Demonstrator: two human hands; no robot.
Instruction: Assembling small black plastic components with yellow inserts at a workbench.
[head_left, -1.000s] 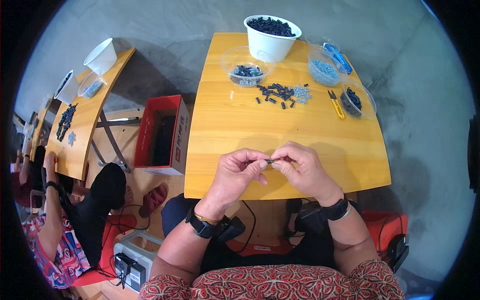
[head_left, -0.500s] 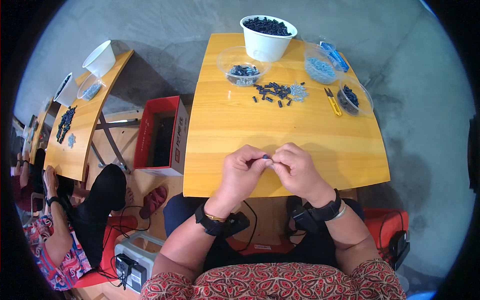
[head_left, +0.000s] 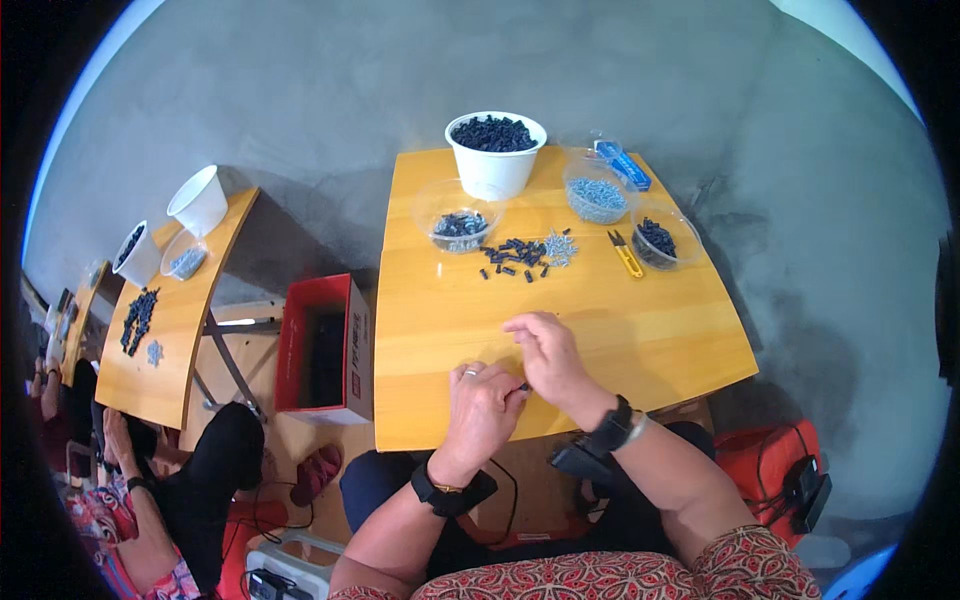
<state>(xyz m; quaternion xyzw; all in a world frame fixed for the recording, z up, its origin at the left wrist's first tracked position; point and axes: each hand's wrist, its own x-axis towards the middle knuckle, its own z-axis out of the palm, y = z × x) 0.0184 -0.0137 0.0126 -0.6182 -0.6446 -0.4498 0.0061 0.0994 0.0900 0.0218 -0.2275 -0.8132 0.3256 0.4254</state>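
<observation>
Near the front edge of the yellow wooden table point(head_left: 660, 340), my left hand point(head_left: 480, 408) is closed, pinching a small black cylindrical piece point(head_left: 524, 387) between thumb and forefinger; only its end shows. Just above and right of it is my right hand point(head_left: 550, 362), its fingers stretched to the left, with nothing visible in them. Ahead of both hands lies a loose pile of black cylindrical pieces point(head_left: 515, 254). Small silvery screws point(head_left: 560, 248) touch its right side. Yellow-handled thread snips point(head_left: 627, 256) rest further right.
A white tub point(head_left: 495, 175) of black pieces stands at the back. Clear bowls hold mixed pieces point(head_left: 460, 228), screws point(head_left: 598, 198) and black pieces point(head_left: 657, 240). A blue box point(head_left: 623, 165) is behind them. Left are a red box point(head_left: 325, 345) and a co-worker's table point(head_left: 165, 385).
My hands, which met at one small piece, have parted. The left keeps the piece; the right has its fingers extended above it. The view has tilted up, so the table appears lower.
</observation>
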